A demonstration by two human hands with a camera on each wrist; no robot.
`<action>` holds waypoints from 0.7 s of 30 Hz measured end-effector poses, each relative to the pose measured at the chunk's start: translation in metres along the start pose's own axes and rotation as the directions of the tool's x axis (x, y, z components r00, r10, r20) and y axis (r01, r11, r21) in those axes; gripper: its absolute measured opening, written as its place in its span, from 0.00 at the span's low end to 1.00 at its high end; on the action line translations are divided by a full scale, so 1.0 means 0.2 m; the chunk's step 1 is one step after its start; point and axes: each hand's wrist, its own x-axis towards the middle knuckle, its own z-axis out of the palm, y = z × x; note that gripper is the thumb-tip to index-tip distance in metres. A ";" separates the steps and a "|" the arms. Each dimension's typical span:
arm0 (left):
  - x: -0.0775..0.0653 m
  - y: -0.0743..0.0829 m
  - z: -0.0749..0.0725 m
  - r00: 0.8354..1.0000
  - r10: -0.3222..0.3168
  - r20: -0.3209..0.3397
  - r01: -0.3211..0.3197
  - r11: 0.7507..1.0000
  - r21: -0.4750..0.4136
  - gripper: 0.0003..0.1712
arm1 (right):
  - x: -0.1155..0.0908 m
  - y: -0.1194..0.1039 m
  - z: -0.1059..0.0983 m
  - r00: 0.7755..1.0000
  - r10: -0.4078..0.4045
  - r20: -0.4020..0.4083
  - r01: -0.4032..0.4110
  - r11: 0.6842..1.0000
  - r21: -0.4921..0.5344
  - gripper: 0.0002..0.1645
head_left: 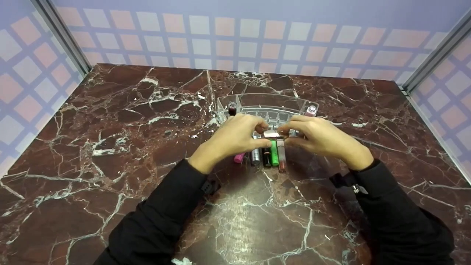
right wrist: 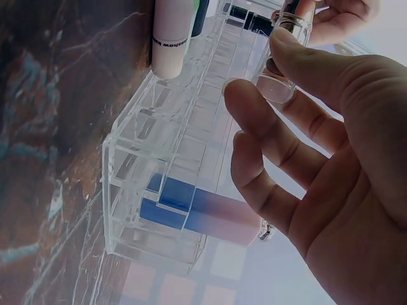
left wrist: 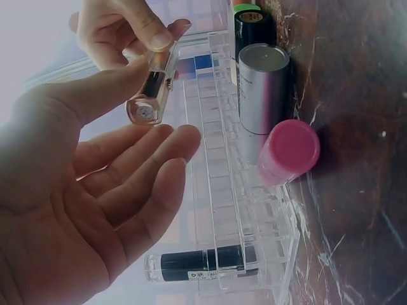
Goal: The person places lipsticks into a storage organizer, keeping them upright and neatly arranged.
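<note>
A small clear lip tube with a dark band is held level between both hands, above the front of a clear acrylic organizer. At one end, my left hand pinches it with thumb and fingers; the other fingers spread below in the left wrist view. My right hand grips the opposite end, its thumb on the transparent part in the right wrist view. Below the hands is a row of cosmetic tubes: pink, silver, black, green and a clear-and-reddish lip gloss.
A dark bottle stands in the organizer's left end compartment. At its right end is a blue-and-pink bottle. The brown marbled table reaches back to patterned panels.
</note>
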 end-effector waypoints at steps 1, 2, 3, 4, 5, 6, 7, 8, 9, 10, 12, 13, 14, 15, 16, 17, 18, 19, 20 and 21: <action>0.00 0.00 0.00 1.000 0.003 -0.006 -0.003 1.000 0.001 0.24 | 0.00 0.00 0.00 1.000 0.002 0.002 -0.002 1.000 0.005 0.19; 0.00 0.00 0.00 1.000 0.006 -0.010 -0.006 1.000 0.005 0.22 | 0.00 0.00 0.00 1.000 0.005 0.004 -0.005 1.000 0.010 0.19; 0.00 0.00 0.00 1.000 0.008 -0.013 -0.008 1.000 0.006 0.20 | 0.00 -0.01 0.00 1.000 0.008 0.006 -0.008 1.000 0.014 0.19; 0.00 0.00 0.00 1.000 0.009 -0.013 -0.009 1.000 0.006 0.19 | 0.00 -0.01 0.00 1.000 0.011 0.007 -0.011 1.000 0.018 0.19; 0.00 0.00 0.00 1.000 0.011 -0.014 -0.010 1.000 0.007 0.17 | 0.00 -0.01 0.00 1.000 0.015 0.008 -0.015 1.000 0.017 0.19; 0.00 0.00 0.00 1.000 0.012 -0.015 -0.012 1.000 0.008 0.17 | 0.00 -0.01 -0.01 1.000 0.019 0.006 -0.019 1.000 0.017 0.19; 0.00 0.00 0.00 1.000 0.014 -0.014 -0.014 1.000 0.009 0.16 | 0.00 -0.01 -0.01 1.000 0.021 0.003 -0.021 1.000 0.013 0.19; 0.00 0.00 0.00 1.000 0.014 -0.014 -0.014 1.000 0.009 0.16 | 0.00 -0.01 -0.01 1.000 0.023 -0.003 -0.023 1.000 0.009 0.19; 0.00 0.00 0.00 1.000 0.013 -0.012 -0.012 1.000 0.003 0.15 | 0.00 -0.01 -0.01 1.000 0.026 -0.008 -0.026 1.000 0.002 0.19; 0.00 0.00 0.00 1.000 0.010 -0.013 -0.010 1.000 -0.001 0.16 | 0.00 -0.01 -0.01 0.999 0.031 -0.013 -0.031 0.999 -0.006 0.20; -0.01 -0.01 -0.01 1.000 0.001 -0.014 -0.001 1.000 -0.013 0.16 | 0.00 0.00 -0.01 0.999 0.045 -0.020 -0.045 0.999 -0.020 0.21; -0.01 -0.01 -0.01 1.000 -0.002 -0.018 0.002 1.000 -0.015 0.16 | -0.01 0.00 -0.01 0.998 0.055 -0.020 -0.055 0.998 -0.026 0.21; -0.01 -0.01 -0.02 1.000 -0.004 -0.024 0.004 1.000 -0.017 0.16 | -0.01 0.00 -0.01 0.997 0.069 -0.018 -0.069 0.997 -0.030 0.23; -0.01 -0.01 -0.02 1.000 -0.006 -0.028 0.005 1.000 -0.020 0.16 | -0.01 0.00 -0.01 0.996 0.087 -0.013 -0.088 0.996 -0.031 0.24; -0.01 -0.01 -0.02 0.999 -0.005 -0.035 0.005 1.000 -0.020 0.16 | -0.01 0.00 -0.02 0.994 0.104 -0.009 -0.105 0.994 -0.030 0.24; -0.01 -0.02 -0.03 0.999 -0.005 -0.039 0.004 1.000 -0.022 0.15 | -0.02 0.00 -0.02 0.993 0.122 -0.005 -0.122 0.992 -0.026 0.25; -0.01 -0.02 -0.03 0.999 -0.001 -0.044 0.000 1.000 -0.019 0.15 | -0.02 0.00 -0.02 0.990 0.139 0.001 -0.139 0.990 -0.022 0.26; -0.01 -0.02 -0.03 0.999 0.003 -0.047 -0.004 1.000 -0.019 0.15 | -0.02 0.00 -0.02 0.988 0.156 0.006 -0.156 0.988 -0.018 0.26; -0.01 -0.02 -0.03 0.999 0.006 -0.048 -0.007 1.000 -0.020 0.15 | -0.02 0.00 -0.02 0.985 0.170 0.010 -0.170 0.985 -0.013 0.26; -0.01 -0.02 -0.03 0.999 0.009 -0.047 -0.010 1.000 -0.022 0.15 | -0.02 0.00 -0.02 0.983 0.183 0.013 -0.183 0.983 -0.007 0.25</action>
